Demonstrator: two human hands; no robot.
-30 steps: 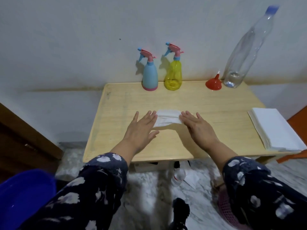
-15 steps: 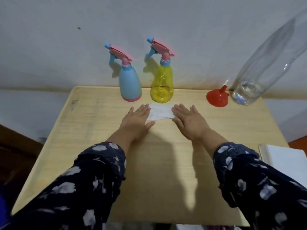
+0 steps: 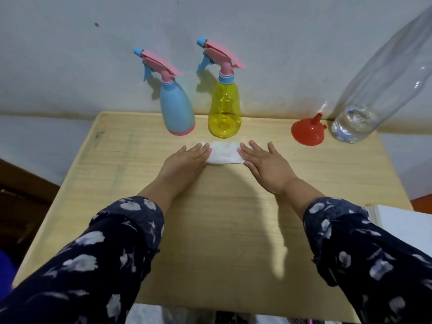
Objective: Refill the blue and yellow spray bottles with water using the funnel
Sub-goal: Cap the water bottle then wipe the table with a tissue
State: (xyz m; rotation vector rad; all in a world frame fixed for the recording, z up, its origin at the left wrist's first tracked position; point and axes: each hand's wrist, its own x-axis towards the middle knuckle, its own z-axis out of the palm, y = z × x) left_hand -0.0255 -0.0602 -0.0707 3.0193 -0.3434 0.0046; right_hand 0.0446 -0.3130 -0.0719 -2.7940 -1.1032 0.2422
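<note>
We see the wooden table point(image 3: 233, 230) filling most of the view, its far edge set against the pale wall point(image 3: 93, 54). Its left edge runs clear along its whole length; at the right edge a stack of white paper point(image 3: 402, 220) occupies the near corner. The near half of the tabletop is bare wood between the two sleeves — the widest open room for movement.

At the far right corner stands the clear plastic bottle point(image 3: 364, 108), with a little water in its base. It rises beyond the top of the frame. Just beside it, toward the centre, the red funnel point(image 3: 308, 132) rests mouth-down, spout up. The blue spray bottle point(image 3: 176, 108) and the yellow spray bottle point(image 3: 224, 108) stand upright near the far edge, side by side, apart from each other, both with pink trigger heads fitted.

Just in front of the yellow bottle lies a small white cloth point(image 3: 224, 155). The left hand point(image 3: 184, 167) lies flat, fingers extended, fingertips on the cloth's left end; the right hand point(image 3: 264, 167) lies flat likewise, fingertips at its right end. Neither hand grips anything.

Compared with half a second ago, hands and cloth sit much as they did — only the camera has closed in slightly.
</note>
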